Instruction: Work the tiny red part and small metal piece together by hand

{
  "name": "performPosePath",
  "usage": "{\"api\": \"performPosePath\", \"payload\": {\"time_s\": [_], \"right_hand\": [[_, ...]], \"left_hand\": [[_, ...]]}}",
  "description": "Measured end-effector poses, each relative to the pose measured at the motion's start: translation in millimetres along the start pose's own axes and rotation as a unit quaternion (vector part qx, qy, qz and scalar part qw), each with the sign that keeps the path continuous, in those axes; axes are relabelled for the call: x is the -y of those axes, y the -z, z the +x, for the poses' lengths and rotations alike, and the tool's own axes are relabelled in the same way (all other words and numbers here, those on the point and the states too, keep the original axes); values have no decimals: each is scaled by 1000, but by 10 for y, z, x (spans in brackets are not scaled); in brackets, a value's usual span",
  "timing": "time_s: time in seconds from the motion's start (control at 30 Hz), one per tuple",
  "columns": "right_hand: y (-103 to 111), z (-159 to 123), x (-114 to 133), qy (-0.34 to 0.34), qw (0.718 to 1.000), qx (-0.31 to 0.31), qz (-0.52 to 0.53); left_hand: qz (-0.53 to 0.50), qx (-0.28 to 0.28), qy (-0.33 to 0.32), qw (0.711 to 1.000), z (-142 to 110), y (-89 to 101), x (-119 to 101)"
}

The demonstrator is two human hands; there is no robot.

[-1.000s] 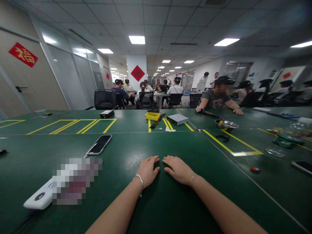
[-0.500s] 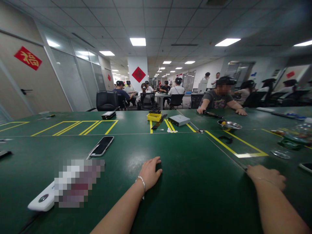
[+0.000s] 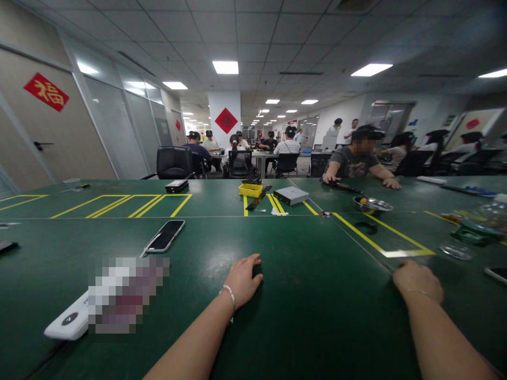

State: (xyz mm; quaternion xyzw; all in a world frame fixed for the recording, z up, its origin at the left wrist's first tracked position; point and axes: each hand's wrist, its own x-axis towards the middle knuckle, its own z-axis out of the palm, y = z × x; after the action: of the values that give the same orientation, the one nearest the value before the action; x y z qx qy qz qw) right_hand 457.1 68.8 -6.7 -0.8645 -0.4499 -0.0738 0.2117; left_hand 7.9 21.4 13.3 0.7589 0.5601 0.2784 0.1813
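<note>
Ok, so here's what you've got: both your hands are resting palm-down on the green workbench (image 3: 317,311), open and empty, not gripping anything. Your left hand (image 3: 242,281) sits near the middle with its fingers lightly curled and a silver bracelet (image 3: 228,295) on the wrist. Your right hand (image 3: 418,282) is out to the right, fingers relaxed, with a thin bracelet (image 3: 425,292) just above it, and it's right up against the seam (image 3: 368,250) where two bench sections meet.

Nearest to your left hand, up and to the left, there's a black smartphone (image 3: 165,235) lying at an angle, well apart from your fingers. Further left is a white device (image 3: 67,324), mostly pixelated, so I can't tell you what it is. Off past your right hand you've got a clear glass dish (image 3: 455,252), a green item (image 3: 475,233) that's too small to make out, and a phone (image 3: 497,274) at the edge of the view.

Further up the bench there's a yellow bin (image 3: 250,190), a flat grey box (image 3: 291,195) and a metal bowl (image 3: 372,203). Across from you, a co-worker (image 3: 352,158) has both hands on the bench, with a dark tool (image 3: 344,186) by their right hand. Those hands aren't yours, just to be clear.
</note>
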Motion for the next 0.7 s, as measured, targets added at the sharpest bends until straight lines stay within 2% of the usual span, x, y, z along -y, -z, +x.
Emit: {"api": "performPosePath", "payload": {"time_s": [0.07, 0.13, 0.27, 0.37, 0.47, 0.57, 0.63, 0.7], "right_hand": [[77, -25, 59, -37, 998, 57, -14], [169, -60, 149, -40, 996, 82, -7], [310, -172, 473, 56, 996, 40, 52], [355, -378, 904, 140, 981, 26, 135], [404, -767, 1444, 271, 938, 78, 201], [477, -1260, 1912, 444, 860, 134, 213], [509, -1553, 2105, 504, 817, 161, 228], [504, -1762, 2193, 518, 802, 176, 241]], "left_hand": [[5, -3, -4, 1000, 3, -3, 7], [12, -5, -10, 1000, 6, -7, 14], [28, -9, -19, 999, 8, -8, 21], [37, -12, -25, 999, 8, 5, 8], [17, -9, -18, 1000, 3, 24, -32], [-46, 3, 18, 999, -7, 32, -84], [-91, 29, 19, 995, -13, 28, -107], [-106, 67, 4, 992, -13, 17, -111]]}}
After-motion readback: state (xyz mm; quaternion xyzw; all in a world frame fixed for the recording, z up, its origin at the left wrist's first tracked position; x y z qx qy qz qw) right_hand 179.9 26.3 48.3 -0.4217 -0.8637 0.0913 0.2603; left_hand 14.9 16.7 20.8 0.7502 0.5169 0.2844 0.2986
